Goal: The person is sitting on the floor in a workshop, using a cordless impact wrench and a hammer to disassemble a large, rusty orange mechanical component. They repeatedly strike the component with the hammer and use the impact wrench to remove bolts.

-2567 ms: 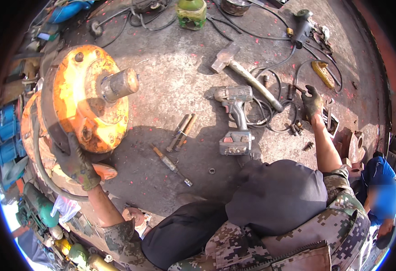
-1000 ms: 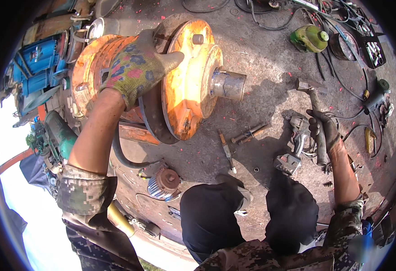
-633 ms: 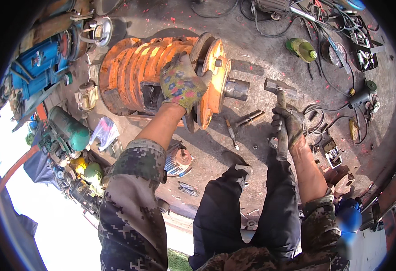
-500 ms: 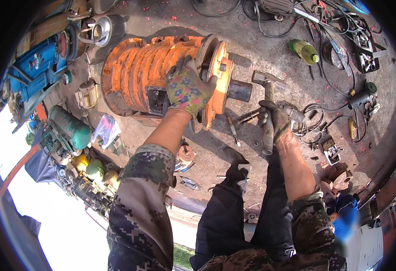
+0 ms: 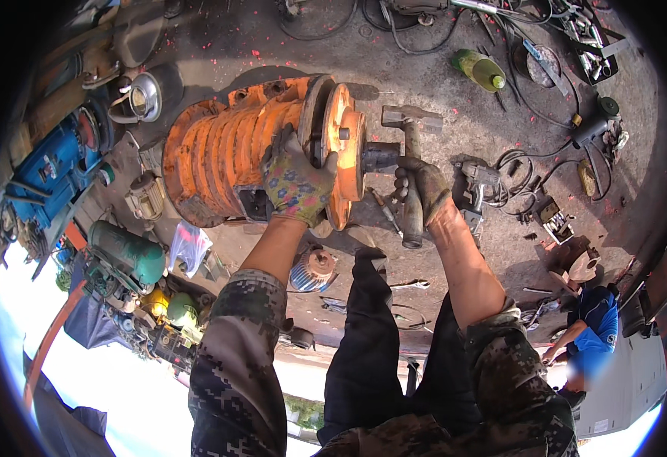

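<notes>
A large orange ribbed motor (image 5: 215, 152) lies on its side on the floor. Its round end flange (image 5: 343, 110) faces right, with a dark shaft (image 5: 381, 157) sticking out of it. Over the housing beside the flange rests my left hand (image 5: 300, 179), in a flowered glove, fingers spread and thumb against the flange. My right hand (image 5: 429, 189), in a dark worn glove, is closed round the handle of a hammer (image 5: 412, 119). The hammer stands head away from me, just right of the shaft's end; whether they touch I cannot tell.
A power tool (image 5: 477, 183) with coiled hoses and a green bottle (image 5: 478, 70) lie to the right. At left are a blue machine (image 5: 52, 171), a green tank (image 5: 124, 251) and a small motor (image 5: 147, 196). A person in blue (image 5: 596, 320) is at lower right.
My right hand has brought the hammer left, closer to the shaft. My left hand stays on the motor. The whole view has shifted a little, showing more of the person in blue.
</notes>
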Motion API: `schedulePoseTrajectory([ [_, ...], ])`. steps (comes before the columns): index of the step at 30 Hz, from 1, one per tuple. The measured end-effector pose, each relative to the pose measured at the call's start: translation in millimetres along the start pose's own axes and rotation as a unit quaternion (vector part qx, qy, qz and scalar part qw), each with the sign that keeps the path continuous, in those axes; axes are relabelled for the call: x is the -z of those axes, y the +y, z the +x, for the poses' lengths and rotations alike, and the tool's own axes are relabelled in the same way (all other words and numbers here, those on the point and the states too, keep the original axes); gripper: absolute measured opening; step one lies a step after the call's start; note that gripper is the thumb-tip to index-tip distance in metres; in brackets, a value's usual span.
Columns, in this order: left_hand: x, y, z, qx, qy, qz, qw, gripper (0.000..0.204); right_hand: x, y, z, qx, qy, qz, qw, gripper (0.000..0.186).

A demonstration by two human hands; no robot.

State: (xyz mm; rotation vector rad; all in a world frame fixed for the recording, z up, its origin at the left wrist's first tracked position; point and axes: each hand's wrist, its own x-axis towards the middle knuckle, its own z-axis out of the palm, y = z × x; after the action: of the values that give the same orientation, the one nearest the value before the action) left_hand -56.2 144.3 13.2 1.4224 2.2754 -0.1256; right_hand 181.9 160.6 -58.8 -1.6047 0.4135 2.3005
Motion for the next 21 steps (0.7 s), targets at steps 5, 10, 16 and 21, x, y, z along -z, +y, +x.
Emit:
schedulePoseTrajectory([
  [5, 6.6, 3.8, -3.2, 0.023, -0.024, -0.007, 0.999, 0.075, 72.1, -28.5, -19.7, 0.154, 0.127, 0.098, 0.975, 0.009],
  [10, 5.9, 3.9, -3.5, 0.000, -0.008, 0.022, 1.000, 0.073, 94.6, -55.3, -11.9, 0.165, 0.136, 0.186, 0.959, 0.011],
  [16, 2.5, 3.9, 3.6, -0.011, -0.012, -0.018, 1.000, 0.075, -36.2, 2.2, 4.7, -0.048, -0.044, 0.017, 0.998, 0.012],
  [21, 1.1, -0.5, 0.1, -0.005, -0.012, -0.011, 1.000, 0.081, -12.8, 3.0, -23.5, 0.031, 0.081, -0.079, 0.993, 0.006],
])
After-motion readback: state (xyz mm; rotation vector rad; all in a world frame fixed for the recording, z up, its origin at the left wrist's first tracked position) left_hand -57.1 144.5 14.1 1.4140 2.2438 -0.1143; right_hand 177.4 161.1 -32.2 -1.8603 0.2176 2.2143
